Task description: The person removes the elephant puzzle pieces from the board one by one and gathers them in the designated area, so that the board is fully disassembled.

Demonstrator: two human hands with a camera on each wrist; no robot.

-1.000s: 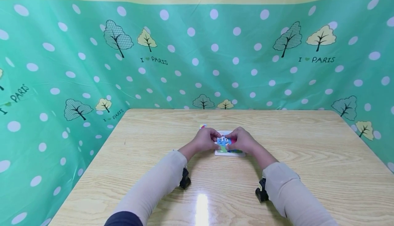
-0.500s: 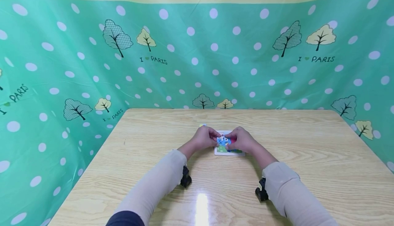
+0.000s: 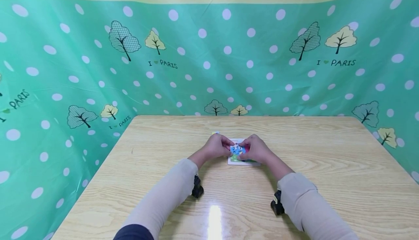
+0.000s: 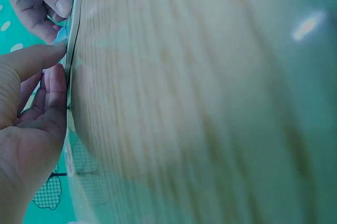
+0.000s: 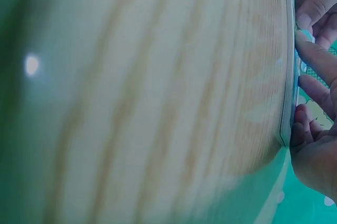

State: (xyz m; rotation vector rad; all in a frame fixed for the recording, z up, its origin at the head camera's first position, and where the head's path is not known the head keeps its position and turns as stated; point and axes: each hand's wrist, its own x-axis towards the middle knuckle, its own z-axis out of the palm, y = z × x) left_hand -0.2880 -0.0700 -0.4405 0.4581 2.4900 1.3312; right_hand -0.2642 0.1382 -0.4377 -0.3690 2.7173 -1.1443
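Blue piece (image 3: 235, 150): over the white-rimmed board (image 3: 243, 163), between the two hands, a cartoon eye showing on it. Whether it sits flush or slightly raised, cannot tell.

Left hand (image 3: 216, 147): thumb and forefinger bent, tips a little apart, pinching the piece at its left side. Remaining fingers curled in behind; the left wrist view has the thumb reaching to the board's edge.

Right hand (image 3: 257, 149): same hold from the right, thumb low, forefinger high, narrow gap with the piece between. Palm over the board's right part, hiding some of the print. Right wrist view: both thumbs near each other, bit of blue beside them.

Board flat on the wooden table (image 3: 314, 160), green print along its lower part. Small yellow item (image 3: 215, 132) just beyond the left hand, mostly hidden. Dotted green cloth (image 3: 209, 76) behind.
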